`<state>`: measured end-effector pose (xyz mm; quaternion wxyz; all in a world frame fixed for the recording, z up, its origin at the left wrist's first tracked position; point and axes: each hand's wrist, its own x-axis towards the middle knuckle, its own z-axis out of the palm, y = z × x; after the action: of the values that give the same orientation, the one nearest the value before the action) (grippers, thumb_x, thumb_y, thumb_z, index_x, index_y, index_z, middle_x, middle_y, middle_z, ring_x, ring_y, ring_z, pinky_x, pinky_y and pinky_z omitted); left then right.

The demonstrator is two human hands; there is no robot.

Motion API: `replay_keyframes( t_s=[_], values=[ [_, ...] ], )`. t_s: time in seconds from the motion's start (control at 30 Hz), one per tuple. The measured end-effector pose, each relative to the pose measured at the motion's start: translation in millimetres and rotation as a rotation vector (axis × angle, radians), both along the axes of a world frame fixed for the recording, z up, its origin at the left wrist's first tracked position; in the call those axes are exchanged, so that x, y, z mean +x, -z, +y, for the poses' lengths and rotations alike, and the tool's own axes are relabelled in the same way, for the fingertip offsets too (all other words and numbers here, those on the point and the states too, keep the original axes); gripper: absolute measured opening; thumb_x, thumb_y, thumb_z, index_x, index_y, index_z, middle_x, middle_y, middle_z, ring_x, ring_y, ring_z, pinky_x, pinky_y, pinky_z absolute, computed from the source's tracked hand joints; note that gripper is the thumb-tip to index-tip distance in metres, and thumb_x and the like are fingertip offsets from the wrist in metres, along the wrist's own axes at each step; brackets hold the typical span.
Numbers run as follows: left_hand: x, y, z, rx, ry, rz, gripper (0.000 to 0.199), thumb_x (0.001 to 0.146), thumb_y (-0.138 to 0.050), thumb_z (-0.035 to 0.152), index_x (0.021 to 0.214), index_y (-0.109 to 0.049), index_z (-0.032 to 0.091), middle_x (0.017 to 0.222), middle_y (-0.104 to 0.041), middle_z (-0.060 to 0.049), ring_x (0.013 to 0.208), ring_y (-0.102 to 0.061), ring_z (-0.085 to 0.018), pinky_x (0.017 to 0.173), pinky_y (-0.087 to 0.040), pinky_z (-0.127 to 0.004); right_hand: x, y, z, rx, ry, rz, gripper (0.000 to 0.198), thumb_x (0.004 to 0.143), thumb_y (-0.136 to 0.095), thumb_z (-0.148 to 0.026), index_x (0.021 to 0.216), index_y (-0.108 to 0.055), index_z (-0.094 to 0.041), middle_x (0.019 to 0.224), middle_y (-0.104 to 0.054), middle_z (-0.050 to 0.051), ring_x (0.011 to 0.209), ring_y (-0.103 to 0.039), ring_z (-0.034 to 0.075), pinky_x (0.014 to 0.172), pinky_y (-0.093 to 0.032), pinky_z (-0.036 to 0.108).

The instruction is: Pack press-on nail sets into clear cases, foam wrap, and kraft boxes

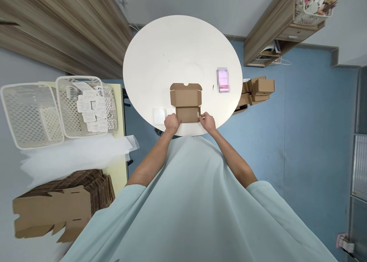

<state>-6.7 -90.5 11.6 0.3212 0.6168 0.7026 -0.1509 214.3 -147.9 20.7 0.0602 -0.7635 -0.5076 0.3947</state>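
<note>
You hold an open brown cardboard box (187, 98) at the near edge of a round white tabletop (179, 49), just left of a pink-and-lilac rectangle (223, 80). The box is plain, matt card: its lid lies opened out toward the far side, with flaps at its left and right ends and a small rounded notch midway along the far edge. The shallow base sits nearest you, a bright slit showing at its right wall.

Your left hand (172, 122), back upward, has its fingers curled in tightly, gripping the base's near left corner. Your right hand (207, 122) pinches the right wall near its near corner between thumb and fingers. Both forearms reach forward from short, pale blue-green sleeves, angling inward to meet the box on either side.

A flat white square (159, 116) rests just left of your left hand. The pink-and-lilac rectangle is pixelated, so any writing on it cannot be read. At far left, a white basket (66, 111) holds white cards (91, 107) whose markings are too small to make out; nearer you, brown flattened cartons (57, 208) stand stacked. To the right, beyond the tabletop, small brown boxes (259, 89) are piled together.
</note>
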Motion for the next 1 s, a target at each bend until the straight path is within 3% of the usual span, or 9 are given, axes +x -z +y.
replay_keyframes(
  t_s=[0.17, 0.3, 0.43, 0.67, 0.87, 1.0],
  values=[
    [3, -2.2, 0, -0.005, -0.011, -0.004, 0.03, 0.102, -0.06, 0.025, 0.123, -0.076, 0.012, 0.122, -0.077, -0.026, 0.12, -0.074, -0.042, 0.097, -0.06, -0.048, -17, 6, 13, 0.032, -0.052, -0.058, 0.029, 0.109, -0.068, -0.049, 0.113, -0.069, -0.021, 0.123, -0.08, 0.015, 0.112, -0.076, 0.03, 0.094, -0.059, 0.038],
    [4, -3.6, -1, -0.01, -0.027, -0.003, 0.027, 0.103, -0.06, 0.024, 0.122, -0.076, 0.012, 0.123, -0.077, -0.025, 0.122, -0.075, -0.041, 0.099, -0.061, -0.047, -16, 12, 23, 0.001, -0.032, -0.088, 0.023, 0.112, -0.062, -0.036, 0.122, -0.071, -0.019, 0.118, -0.082, 0.015, 0.116, -0.076, 0.031, 0.097, -0.059, 0.038],
    [4, -4.7, -2, -0.012, -0.04, -0.015, 0.026, 0.103, -0.062, 0.025, 0.121, -0.077, 0.013, 0.124, -0.077, -0.025, 0.123, -0.075, -0.042, 0.1, -0.06, -0.048, -15, 15, 28, -0.079, -0.078, -0.161, 0.026, 0.112, -0.053, -0.028, 0.111, -0.077, -0.019, 0.11, -0.082, 0.017, 0.11, -0.078, 0.035, 0.094, -0.06, 0.042],
    [5, -4.1, -5, -0.012, -0.033, 0.001, 0.028, 0.104, -0.058, 0.025, 0.121, -0.077, 0.012, 0.122, -0.078, -0.026, 0.12, -0.075, -0.042, 0.097, -0.06, -0.048, -25, 11, 37, -0.127, -0.1, -0.22, 0.032, 0.111, -0.051, -0.026, 0.126, -0.075, -0.012, 0.123, -0.077, 0.028, 0.116, -0.075, 0.042, 0.098, -0.06, 0.052],
    [-7, -4.2, -11, 0.017, -0.053, -0.051, 0.029, 0.108, -0.057, 0.039, 0.117, -0.076, 0.019, 0.118, -0.079, -0.021, 0.12, -0.074, -0.04, 0.101, -0.058, -0.048, -19, 4, 36, -0.141, -0.181, -0.298, 0.032, 0.115, -0.05, -0.033, 0.116, -0.076, -0.014, 0.119, -0.079, 0.023, 0.112, -0.077, 0.035, 0.091, -0.057, 0.04],
    [-38, -2.8, -9, 0.203, -0.239, -0.063, 0.037, 0.108, -0.06, 0.048, 0.129, -0.069, 0.019, 0.136, -0.072, -0.021, 0.123, -0.072, -0.038, 0.105, -0.058, -0.049, -9, -5, 25, -0.085, -0.142, -0.286, 0.041, 0.118, -0.049, -0.048, 0.11, -0.076, -0.017, 0.111, -0.082, 0.019, 0.108, -0.077, 0.032, 0.086, -0.053, 0.035]
  ],
)
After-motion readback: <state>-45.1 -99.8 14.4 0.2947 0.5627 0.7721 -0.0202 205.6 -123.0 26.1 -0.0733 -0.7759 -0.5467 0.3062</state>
